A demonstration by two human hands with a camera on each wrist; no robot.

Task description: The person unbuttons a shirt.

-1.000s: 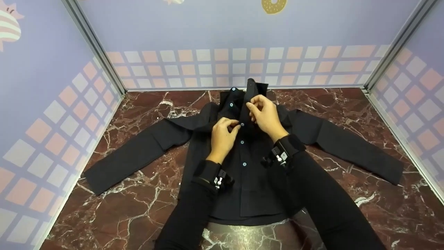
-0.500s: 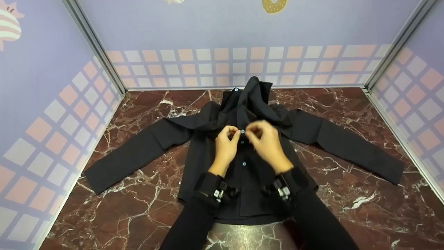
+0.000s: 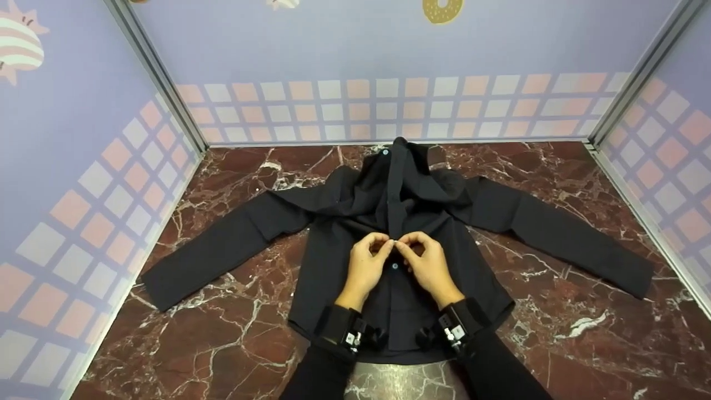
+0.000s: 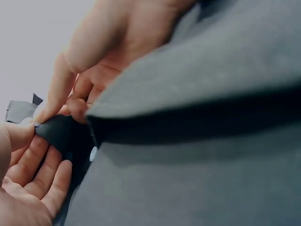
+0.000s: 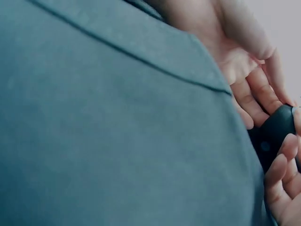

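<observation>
A black long-sleeved button-up shirt (image 3: 328, 250) lies front up, its sleeves spread to both sides. My left hand (image 3: 364, 269) and my right hand (image 3: 430, 269) meet at mid-placket, thumbs and fingertips pinching the fabric at a small pale button between them. Below them a light blue button (image 3: 395, 266) shows on the placket. Near the bunched, raised collar is another button (image 3: 385, 151). In the left wrist view, fingertips of both hands pinch a dark fabric fold (image 4: 55, 133), and a button (image 4: 93, 153) shows nearby. The right wrist view shows the folded placket (image 5: 278, 125) between the hands.
The shirt rests on a reddish-brown marbled table (image 3: 222, 339). Lavender panels with pink and white squares enclose it at the left, back (image 3: 355, 50) and right. The left sleeve (image 3: 205, 250) and right sleeve (image 3: 577, 244) reach toward the side panels.
Both hands have moved down the placket toward the hem. The right hand has left the upper placket edge and come beside the left; both now pinch at a lower button. The collar has sunk a little.
</observation>
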